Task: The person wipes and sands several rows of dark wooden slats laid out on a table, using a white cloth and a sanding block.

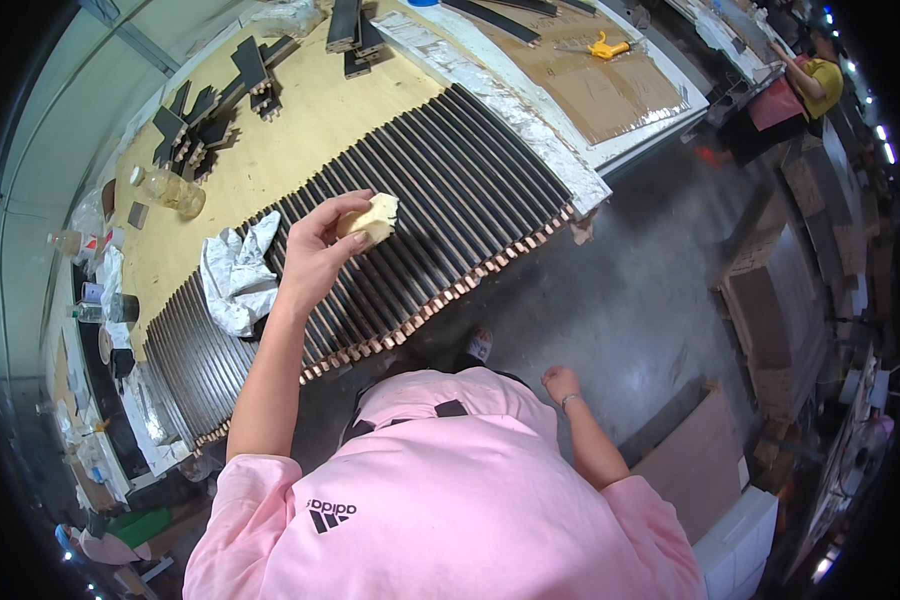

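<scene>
My left hand (320,240) is raised over a long row of dark strips (430,165) and pinches a pale yellow piece of sponge (376,218) between thumb and fingers. The strips lie side by side, with light, wood-coloured ends along the table's near edge. Just left of my left forearm, a crumpled white cloth (238,275) rests on the strips. Down by my right side hangs my right hand (561,383), its fingers curled in and nothing visible in them.
Loose dark pieces (205,120) lie in a heap on the yellowish tabletop (300,130), near a clear plastic bottle (173,190). A yellow-handled tool (608,46) lies on cardboard at the far right. Stacked brown boards (775,320) stand right; a person in yellow (820,80) works beyond.
</scene>
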The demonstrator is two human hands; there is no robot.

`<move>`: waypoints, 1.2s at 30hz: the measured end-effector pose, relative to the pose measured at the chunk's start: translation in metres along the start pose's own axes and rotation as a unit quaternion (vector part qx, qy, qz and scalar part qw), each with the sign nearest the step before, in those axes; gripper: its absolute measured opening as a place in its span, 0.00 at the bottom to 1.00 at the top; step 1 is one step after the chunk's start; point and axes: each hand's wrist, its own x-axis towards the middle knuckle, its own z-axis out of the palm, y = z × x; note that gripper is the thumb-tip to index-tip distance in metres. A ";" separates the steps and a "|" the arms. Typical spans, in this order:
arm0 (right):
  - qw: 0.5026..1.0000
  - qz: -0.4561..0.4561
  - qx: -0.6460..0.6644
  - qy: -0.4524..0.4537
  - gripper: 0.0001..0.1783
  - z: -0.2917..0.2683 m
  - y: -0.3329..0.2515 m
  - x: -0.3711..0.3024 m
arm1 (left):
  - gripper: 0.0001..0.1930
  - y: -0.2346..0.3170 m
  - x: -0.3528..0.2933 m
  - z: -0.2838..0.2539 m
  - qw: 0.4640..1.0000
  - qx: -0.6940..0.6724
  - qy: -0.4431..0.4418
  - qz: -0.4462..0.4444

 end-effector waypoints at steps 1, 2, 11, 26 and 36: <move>1.000 -0.009 0.005 0.007 0.15 0.005 -0.002 0.002 | 0.17 0.005 -0.006 -0.010 1.000 -0.015 -0.002 0.006; 1.000 -0.022 0.008 0.009 0.16 0.011 -0.005 0.005 | 0.17 0.008 -0.016 -0.023 1.000 -0.013 0.006 0.012; 0.995 -0.093 0.034 0.028 0.11 0.069 -0.025 -0.024 | 0.13 0.022 -0.140 -0.195 0.963 -0.138 0.223 0.055; 0.976 -0.200 -0.012 -0.087 0.06 0.162 -0.215 -0.109 | 0.12 -0.104 -0.421 -0.577 0.616 0.306 0.718 -0.107; 0.995 -0.076 -0.060 0.008 0.12 0.161 -0.156 -0.138 | 0.12 -0.121 -0.387 -0.622 0.593 0.512 0.621 -0.032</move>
